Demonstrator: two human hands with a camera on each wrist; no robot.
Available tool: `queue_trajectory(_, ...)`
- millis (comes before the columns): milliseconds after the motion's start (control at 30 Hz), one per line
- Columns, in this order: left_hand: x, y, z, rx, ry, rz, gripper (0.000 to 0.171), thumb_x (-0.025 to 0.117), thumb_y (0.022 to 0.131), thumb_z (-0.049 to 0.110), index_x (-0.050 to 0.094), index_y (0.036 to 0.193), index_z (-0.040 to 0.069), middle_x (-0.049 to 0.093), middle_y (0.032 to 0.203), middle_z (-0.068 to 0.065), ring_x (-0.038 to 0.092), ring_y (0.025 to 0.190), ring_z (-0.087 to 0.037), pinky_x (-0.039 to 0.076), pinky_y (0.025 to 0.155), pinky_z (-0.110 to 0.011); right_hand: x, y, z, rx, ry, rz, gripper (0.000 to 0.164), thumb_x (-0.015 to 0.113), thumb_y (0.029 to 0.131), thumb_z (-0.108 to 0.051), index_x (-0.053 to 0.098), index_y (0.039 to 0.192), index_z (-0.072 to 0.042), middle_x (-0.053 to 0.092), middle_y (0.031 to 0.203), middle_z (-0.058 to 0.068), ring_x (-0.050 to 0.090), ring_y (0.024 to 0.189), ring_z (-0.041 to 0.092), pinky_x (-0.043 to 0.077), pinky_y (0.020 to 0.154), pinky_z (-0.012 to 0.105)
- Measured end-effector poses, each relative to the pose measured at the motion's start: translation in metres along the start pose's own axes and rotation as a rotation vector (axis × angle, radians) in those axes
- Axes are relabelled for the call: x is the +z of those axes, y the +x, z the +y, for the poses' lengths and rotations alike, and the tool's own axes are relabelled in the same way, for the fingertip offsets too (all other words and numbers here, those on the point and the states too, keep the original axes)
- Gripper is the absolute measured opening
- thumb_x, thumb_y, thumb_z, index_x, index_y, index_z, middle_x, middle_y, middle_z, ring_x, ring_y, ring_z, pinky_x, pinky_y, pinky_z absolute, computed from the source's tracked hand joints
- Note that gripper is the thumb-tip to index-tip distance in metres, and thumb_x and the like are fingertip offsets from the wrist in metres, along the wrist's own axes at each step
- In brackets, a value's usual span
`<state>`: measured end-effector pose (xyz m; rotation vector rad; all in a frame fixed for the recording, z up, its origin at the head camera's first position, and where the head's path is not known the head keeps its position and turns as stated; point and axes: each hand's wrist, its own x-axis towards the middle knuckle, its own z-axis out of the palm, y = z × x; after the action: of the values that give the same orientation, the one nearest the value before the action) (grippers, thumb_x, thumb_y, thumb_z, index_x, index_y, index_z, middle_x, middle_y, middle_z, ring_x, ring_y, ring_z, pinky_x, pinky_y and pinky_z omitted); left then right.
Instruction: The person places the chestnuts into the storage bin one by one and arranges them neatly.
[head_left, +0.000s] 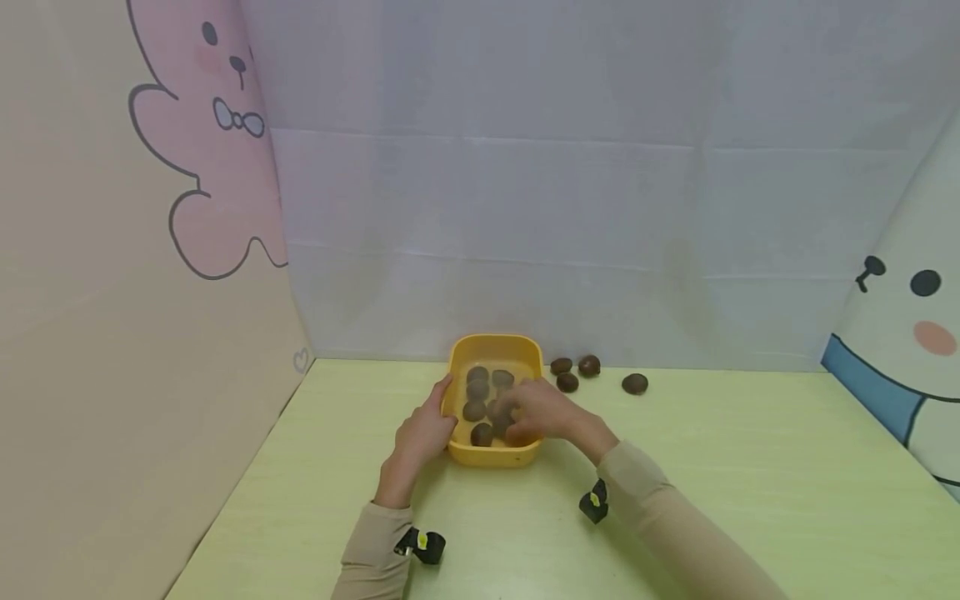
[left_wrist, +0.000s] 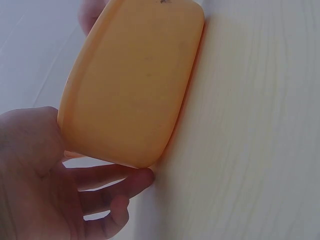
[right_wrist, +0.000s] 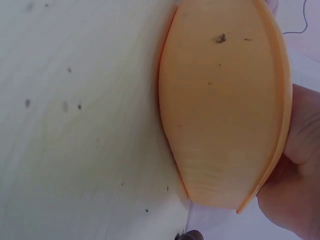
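Observation:
A yellow plastic basin (head_left: 495, 457) stands on the table, with several dark brown, round, fruit-like things (head_left: 475, 410) inside. My left hand (head_left: 426, 429) holds the basin's left side, thumb at the rim and fingers against the outer wall. In the left wrist view, the fingers (left_wrist: 102, 192) lie spread under the basin's end wall. My right hand (head_left: 543, 408) reaches over the right rim into the basin, fingers bent down at the brown things. Blur and the hand itself hide whether it grips one. In the right wrist view, the basin wall (right_wrist: 225, 110) covers the fingertips.
Right of the basin, near the back edge, lie several more brown round things (head_left: 567, 382), one of them (head_left: 634, 383) farther right. A white cloth (head_left: 487, 200) hangs behind the pale table (head_left: 750, 467). Printed panels stand left and right. A small black camera sits on each wrist.

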<state>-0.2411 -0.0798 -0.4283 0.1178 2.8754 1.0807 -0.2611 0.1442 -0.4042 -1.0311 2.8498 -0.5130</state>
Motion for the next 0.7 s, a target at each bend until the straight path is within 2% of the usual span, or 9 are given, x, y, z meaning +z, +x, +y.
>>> queue_trajectory(100,-0.001,0.0,0.0,0.0,0.005,-0.003,0.068,0.053,0.091,0.018,0.032,0.156,0.027,0.067,0.106,-0.018,0.051,0.061,-0.022,0.035,0.053,-0.033,0.0,0.002,-0.001,-0.019,-0.041,-0.009,0.029,0.079,0.076,-0.017,0.077,0.105,-0.024,0.069,0.094,-0.008,0.054,0.076,0.011,0.046,0.072,0.032)
queue_trajectory(200,-0.002,-0.001,0.001,-0.003,0.007,-0.007,0.069,0.053,0.091,0.018,0.032,0.156,0.027,0.067,0.104,-0.018,0.051,0.061,-0.023,0.035,0.053,-0.033,-0.001,0.003,-0.003,-0.03,-0.058,-0.005,0.029,0.079,0.077,-0.016,0.078,0.106,-0.021,0.07,0.1,-0.006,0.059,0.084,0.012,0.048,0.077,0.035)
queue_trajectory(367,-0.001,-0.001,0.0,-0.004,0.008,-0.005,0.069,0.052,0.091,0.018,0.032,0.156,0.027,0.068,0.101,-0.018,0.05,0.06,-0.022,0.035,0.052,-0.033,0.0,0.003,-0.005,-0.042,-0.05,0.024,0.023,0.079,0.078,-0.017,0.079,0.101,-0.019,0.073,0.097,-0.004,0.066,0.086,0.016,0.051,0.08,0.037)
queue_trajectory(533,0.0,-0.001,-0.001,-0.008,0.002,-0.008,0.069,0.053,0.091,0.018,0.032,0.156,0.028,0.067,0.102,-0.018,0.05,0.058,-0.022,0.035,0.052,-0.033,-0.005,-0.003,-0.003,-0.076,0.071,0.106,0.019,0.073,0.081,-0.008,0.08,0.097,-0.016,0.076,0.095,-0.003,0.069,0.09,0.017,0.054,0.082,0.038)
queue_trajectory(600,-0.001,-0.001,-0.001,-0.009,-0.002,-0.009,0.069,0.053,0.091,0.018,0.031,0.156,0.028,0.067,0.104,-0.018,0.05,0.059,-0.022,0.035,0.052,-0.033,-0.009,-0.007,-0.001,-0.072,0.097,0.152,0.02,0.07,0.084,-0.005,0.08,0.098,-0.015,0.076,0.098,-0.002,0.068,0.095,0.018,0.051,0.088,0.04)
queue_trajectory(700,-0.001,-0.001,0.0,-0.009,-0.006,-0.01,0.069,0.053,0.091,0.018,0.032,0.156,0.027,0.067,0.105,-0.018,0.051,0.06,-0.023,0.035,0.053,-0.033,-0.014,-0.014,0.005,-0.073,0.064,0.231,0.014,0.07,0.087,-0.009,0.079,0.097,-0.014,0.076,0.097,-0.003,0.067,0.094,0.018,0.047,0.09,0.042)
